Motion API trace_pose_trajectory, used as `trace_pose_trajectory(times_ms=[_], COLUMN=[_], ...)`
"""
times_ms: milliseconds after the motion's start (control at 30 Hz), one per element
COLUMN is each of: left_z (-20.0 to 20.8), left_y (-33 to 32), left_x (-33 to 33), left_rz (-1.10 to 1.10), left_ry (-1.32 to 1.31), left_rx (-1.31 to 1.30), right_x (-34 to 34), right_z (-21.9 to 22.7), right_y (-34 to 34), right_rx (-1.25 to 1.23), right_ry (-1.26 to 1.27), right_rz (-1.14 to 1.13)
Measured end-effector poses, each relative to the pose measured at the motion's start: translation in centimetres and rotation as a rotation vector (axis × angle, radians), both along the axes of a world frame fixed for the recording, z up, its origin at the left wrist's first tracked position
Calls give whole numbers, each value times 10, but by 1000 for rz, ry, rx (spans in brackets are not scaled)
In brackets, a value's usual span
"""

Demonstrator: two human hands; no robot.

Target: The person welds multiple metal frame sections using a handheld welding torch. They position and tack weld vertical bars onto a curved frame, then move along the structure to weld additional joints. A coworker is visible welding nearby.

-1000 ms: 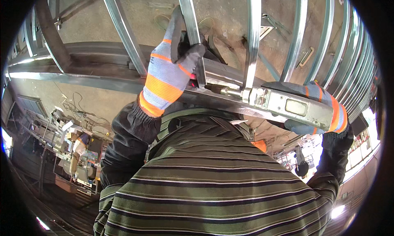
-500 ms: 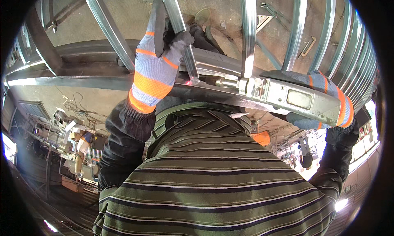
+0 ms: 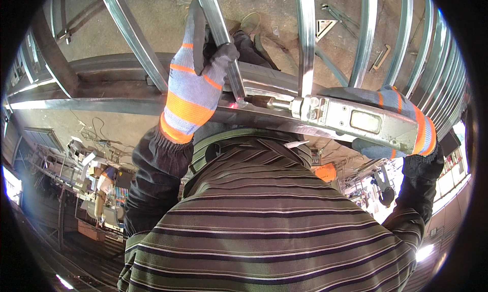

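Gripping, with the left hand [image 3: 193, 86] gloved in grey-blue knit with orange bands, a shiny rectangular metal bar [image 3: 213, 18]; closed around it, thumb across the near face, index finger stretched along the left side, other fingers mostly hidden behind. Clasping, with the right hand [image 3: 399, 104] gloved to match, the rear of a blocky grey metal handheld tool [image 3: 333, 114]; wrapped about the body, showing along both its upper and lower edges. Aimed leftward from the tool, a slim dark-tipped nozzle [image 3: 262, 102], right beside the bar's foot; impossible to tell whether touching. Just left of that foot, a small red spot of light [image 3: 233, 105] by a long dark metal rail [image 3: 127, 105]. Between both hands, the bar's lower end: near the left thumb, well apart from the right hand.
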State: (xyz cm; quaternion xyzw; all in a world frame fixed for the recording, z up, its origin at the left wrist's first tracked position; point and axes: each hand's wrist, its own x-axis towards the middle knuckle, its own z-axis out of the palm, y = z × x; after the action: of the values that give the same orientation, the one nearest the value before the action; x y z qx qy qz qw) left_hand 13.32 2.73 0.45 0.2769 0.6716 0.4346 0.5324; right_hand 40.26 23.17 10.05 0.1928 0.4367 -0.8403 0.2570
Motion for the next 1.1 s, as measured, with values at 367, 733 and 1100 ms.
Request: trace_pose_trajectory(times_ms=[367,733,1100], left_z=[-7,4,12], left_y=[-5,0,4], left_x=[-3,-5,-7], left_rz=[-6,-31,-142], left_ry=[-40,99,340], left_rx=[35,0,-20], right_x=[-12,4,7], right_z=[-3,-16,-22], right_y=[-5,-12,-20], right_rx=[-80,87,156], right_ry=[-70,182,233], right_rz=[-40,-5,2])
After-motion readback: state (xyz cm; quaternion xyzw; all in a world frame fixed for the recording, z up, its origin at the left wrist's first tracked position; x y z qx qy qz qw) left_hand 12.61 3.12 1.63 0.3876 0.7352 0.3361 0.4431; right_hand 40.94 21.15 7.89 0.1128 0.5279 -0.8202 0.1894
